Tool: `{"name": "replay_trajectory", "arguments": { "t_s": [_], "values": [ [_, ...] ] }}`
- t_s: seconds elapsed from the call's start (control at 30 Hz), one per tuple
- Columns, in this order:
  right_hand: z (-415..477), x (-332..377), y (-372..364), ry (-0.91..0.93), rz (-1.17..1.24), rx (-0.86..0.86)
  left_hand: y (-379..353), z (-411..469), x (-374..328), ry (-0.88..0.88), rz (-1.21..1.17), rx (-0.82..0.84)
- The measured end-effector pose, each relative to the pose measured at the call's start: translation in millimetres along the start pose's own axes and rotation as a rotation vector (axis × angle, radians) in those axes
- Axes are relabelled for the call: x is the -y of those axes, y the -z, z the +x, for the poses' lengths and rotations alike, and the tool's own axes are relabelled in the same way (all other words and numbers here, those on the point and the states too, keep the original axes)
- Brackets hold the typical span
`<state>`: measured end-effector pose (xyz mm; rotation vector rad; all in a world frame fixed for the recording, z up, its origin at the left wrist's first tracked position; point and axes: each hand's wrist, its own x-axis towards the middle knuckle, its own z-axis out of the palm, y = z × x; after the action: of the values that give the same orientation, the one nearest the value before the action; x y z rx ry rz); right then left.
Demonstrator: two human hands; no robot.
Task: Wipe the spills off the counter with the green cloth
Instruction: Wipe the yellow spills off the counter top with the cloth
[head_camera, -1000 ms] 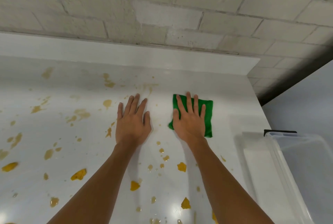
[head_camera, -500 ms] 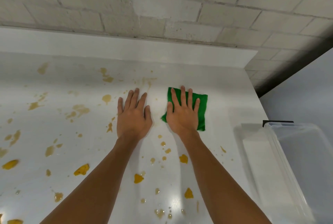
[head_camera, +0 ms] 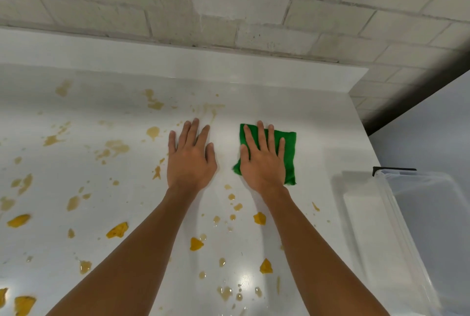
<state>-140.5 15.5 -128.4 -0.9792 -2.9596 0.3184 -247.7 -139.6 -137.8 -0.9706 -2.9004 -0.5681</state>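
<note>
Clearly the wiping has barely started. The right hand (head_camera: 262,163) lies flat on the folded green cloth (head_camera: 289,153), its fingers (head_camera: 262,135) straight and spread, pressing the cloth onto the white tabletop (head_camera: 320,122) rather than gripping it. The cloth sits toward the back right of the surface, on a patch that looks bare of mess. The left hand (head_camera: 190,160) rests palm down just beside it on the bare tabletop, fingers straight and holding nothing, with a small orange smear (head_camera: 157,173) near its outer edge.

Most of the spills (head_camera: 117,230) lie elsewhere: pale brown puddles (head_camera: 115,148) to the left, and thicker yellow-orange blobs (head_camera: 260,218) with wet droplets nearer the person, between and beside the forearms.

To wipe well, I judge the cloth should be drawn under firm, even palm pressure in overlapping strokes from the clean patch toward the mess. That gathers the blobs together rather than smearing them outward. The thick blobs likely need scooping into a fold, while the thin puddles should soak up under a slow pass. The left hand would do better lifted or kept on clean surface, since it and both forearms risk dragging through wet spots. A clear plastic bin (head_camera: 407,214) stands at the right, and strokes should stop short of it.
</note>
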Motion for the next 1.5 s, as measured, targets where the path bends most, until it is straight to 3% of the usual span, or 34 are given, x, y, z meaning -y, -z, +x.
{"name": "replay_trajectory", "arguments": {
  "t_s": [0.2,0.4,0.53,0.67,0.9,1.13,1.37,1.5],
  "values": [
    [-39.8,-24.0,-1.2,0.291,-0.03,-0.026,-0.3,-1.1,1.4,-0.003,0.004,0.005],
    [-15.5,-17.5,2.2,-0.004,-0.009,-0.026,-0.6,-0.8,1.0,-0.007,0.016,0.001],
    [-27.0,13.1,-3.5,0.085,0.004,-0.03,-0.8,-1.2,0.0,-0.008,-0.001,-0.015],
    [-53.2,-4.2,-6.0,0.229,-0.027,-0.043,0.8,-1.5,0.4,-0.005,0.005,-0.002],
    [-23.5,5.5,-3.1,0.006,0.009,-0.043,1.2,-1.1,-0.1,0.001,0.007,0.002],
    [-60.2,11.5,-10.1,0.252,-0.006,-0.062,1.5,-2.0,-0.4,-0.004,-0.01,0.004],
    [-22.5,-6.7,-3.2,0.056,-0.02,-0.037,2.8,-1.5,-0.6,0.002,0.004,0.021],
    [-20.5,18.7,-4.6,0.111,0.006,0.004,2.3,-1.1,-1.2,0.002,0.004,0.021]
  ]
}}
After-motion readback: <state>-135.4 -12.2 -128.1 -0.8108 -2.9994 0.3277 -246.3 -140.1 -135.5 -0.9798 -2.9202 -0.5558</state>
